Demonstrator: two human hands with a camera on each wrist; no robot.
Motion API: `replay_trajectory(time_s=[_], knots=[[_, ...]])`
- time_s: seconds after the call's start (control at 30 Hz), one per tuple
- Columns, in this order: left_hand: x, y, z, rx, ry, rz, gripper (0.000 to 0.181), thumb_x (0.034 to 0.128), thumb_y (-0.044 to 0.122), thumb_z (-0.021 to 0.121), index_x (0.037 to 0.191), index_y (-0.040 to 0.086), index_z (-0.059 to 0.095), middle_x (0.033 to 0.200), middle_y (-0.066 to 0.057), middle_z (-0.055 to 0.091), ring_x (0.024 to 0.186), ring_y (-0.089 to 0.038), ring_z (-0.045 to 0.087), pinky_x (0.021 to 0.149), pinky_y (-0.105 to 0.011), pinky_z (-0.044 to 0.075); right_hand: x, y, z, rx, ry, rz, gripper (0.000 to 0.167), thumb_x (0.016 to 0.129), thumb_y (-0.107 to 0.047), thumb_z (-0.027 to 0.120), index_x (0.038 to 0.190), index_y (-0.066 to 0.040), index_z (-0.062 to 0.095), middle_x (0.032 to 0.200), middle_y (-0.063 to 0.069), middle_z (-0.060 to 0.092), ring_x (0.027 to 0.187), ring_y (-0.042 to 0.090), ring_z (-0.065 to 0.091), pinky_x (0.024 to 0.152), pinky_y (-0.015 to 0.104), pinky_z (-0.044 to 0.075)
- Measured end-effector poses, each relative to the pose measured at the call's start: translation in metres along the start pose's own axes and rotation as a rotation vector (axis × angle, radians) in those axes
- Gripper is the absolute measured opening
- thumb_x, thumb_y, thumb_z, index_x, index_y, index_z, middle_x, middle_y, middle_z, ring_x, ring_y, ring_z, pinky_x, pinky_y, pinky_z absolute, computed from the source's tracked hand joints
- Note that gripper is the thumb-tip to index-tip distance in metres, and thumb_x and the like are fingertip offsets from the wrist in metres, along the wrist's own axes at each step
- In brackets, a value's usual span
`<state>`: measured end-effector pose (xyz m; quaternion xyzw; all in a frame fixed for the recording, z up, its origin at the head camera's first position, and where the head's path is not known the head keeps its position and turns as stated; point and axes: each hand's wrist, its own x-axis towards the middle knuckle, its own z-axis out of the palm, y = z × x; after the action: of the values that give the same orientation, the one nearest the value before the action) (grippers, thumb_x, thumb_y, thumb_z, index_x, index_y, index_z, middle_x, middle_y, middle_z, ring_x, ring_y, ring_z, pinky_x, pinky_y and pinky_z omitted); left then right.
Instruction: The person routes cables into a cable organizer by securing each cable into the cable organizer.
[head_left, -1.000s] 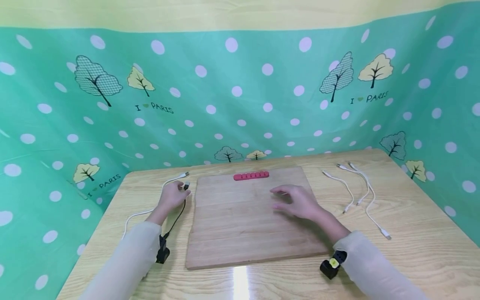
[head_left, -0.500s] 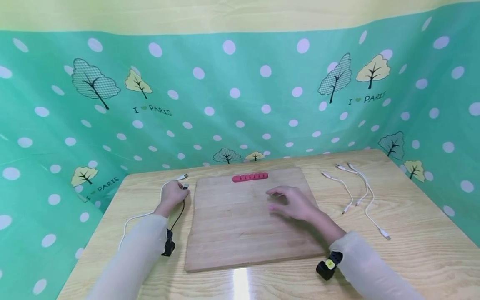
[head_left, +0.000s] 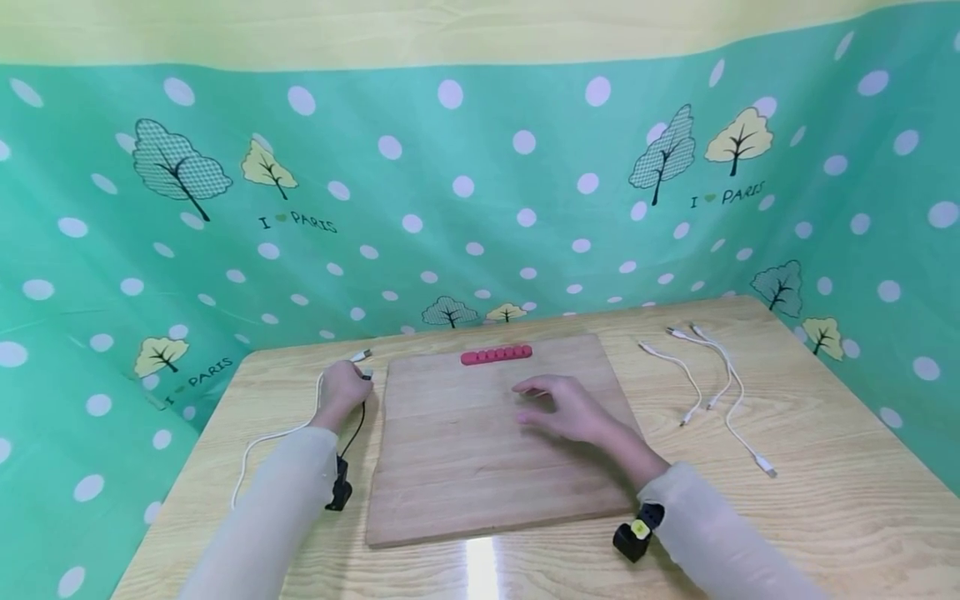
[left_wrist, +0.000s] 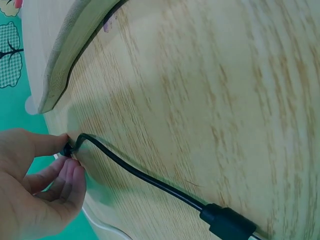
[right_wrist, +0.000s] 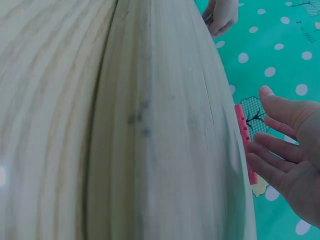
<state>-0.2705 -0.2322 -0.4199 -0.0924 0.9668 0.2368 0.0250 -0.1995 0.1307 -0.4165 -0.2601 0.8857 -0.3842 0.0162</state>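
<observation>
Between thumb and fingertips, my left hand (head_left: 345, 393) pinches one end of a short black USB cable (left_wrist: 145, 177) at the board's left side. The cable's other black plug (left_wrist: 227, 221) lies nearer the wrist in the left wrist view. A white cable (head_left: 258, 437) runs along the table beside and partly behind this hand. Over the wooden board (head_left: 480, 467), my right hand (head_left: 562, 408) hovers with fingers parted and nothing between them. A red slotted cable holder strip (head_left: 497, 355) sits at the board's far edge, ahead of the right hand.
Several short white cables (head_left: 731, 383) lie on the table (head_left: 817, 450) to the right of the board. A green dotted cloth (head_left: 480, 192) hangs behind the table and along both sides. Each wrist wears a small black camera (head_left: 632, 540).
My left hand has closed its fingertips on the black cable's end, which it was reaching over before. The right hand has drifted slightly left over the board.
</observation>
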Motion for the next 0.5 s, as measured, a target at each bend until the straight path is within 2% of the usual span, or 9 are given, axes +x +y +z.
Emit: replay_trajectory(time_s=[0.17, 0.3, 0.4, 0.5], knots=[[-0.0033, 0.0008, -0.001, 0.014, 0.007, -0.021, 0.029, 0.0808, 0.009, 0.057, 0.054, 0.011, 0.047, 0.049, 0.004, 0.041, 0.048, -0.011, 0.04, 0.044, -0.022, 0.032, 0.0027, -0.0034, 0.003, 0.015, 0.0, 0.0, 0.042, 0.084, -0.018, 0.074, 0.123, -0.004, 0.063, 0.122, 0.011, 0.068, 0.114, 0.027, 0.063, 0.101, 0.042, 0.052], [-0.0059, 0.001, -0.0023, -0.005, 0.026, -0.023, 0.011, 0.0812, 0.009, 0.06, 0.075, 0.0, 0.064, 0.071, -0.009, 0.063, 0.064, -0.019, 0.055, 0.053, -0.025, 0.043, 0.0055, -0.0066, 0.0045, 0.021, 0.001, 0.001, 0.043, 0.084, -0.018, 0.074, 0.122, -0.004, 0.063, 0.122, 0.012, 0.068, 0.114, 0.028, 0.064, 0.1, 0.042, 0.052], [-0.0068, 0.0009, -0.0022, -0.033, 0.035, -0.025, 0.016, 0.0819, 0.009, 0.061, 0.09, -0.004, 0.065, 0.091, -0.018, 0.067, 0.077, -0.025, 0.06, 0.061, -0.029, 0.05, 0.0078, -0.0088, 0.0061, 0.022, -0.003, 0.002, 0.043, 0.084, -0.019, 0.074, 0.122, -0.004, 0.063, 0.122, 0.012, 0.067, 0.114, 0.028, 0.064, 0.1, 0.042, 0.053], [-0.0076, 0.0009, -0.002, -0.07, 0.045, -0.035, 0.019, 0.083, 0.008, 0.062, 0.095, -0.006, 0.063, 0.098, -0.022, 0.066, 0.083, -0.028, 0.062, 0.067, -0.033, 0.054, 0.0099, -0.0105, 0.008, 0.019, -0.006, 0.006, 0.043, 0.084, -0.019, 0.074, 0.123, -0.005, 0.063, 0.123, 0.01, 0.067, 0.114, 0.027, 0.063, 0.1, 0.041, 0.053]])
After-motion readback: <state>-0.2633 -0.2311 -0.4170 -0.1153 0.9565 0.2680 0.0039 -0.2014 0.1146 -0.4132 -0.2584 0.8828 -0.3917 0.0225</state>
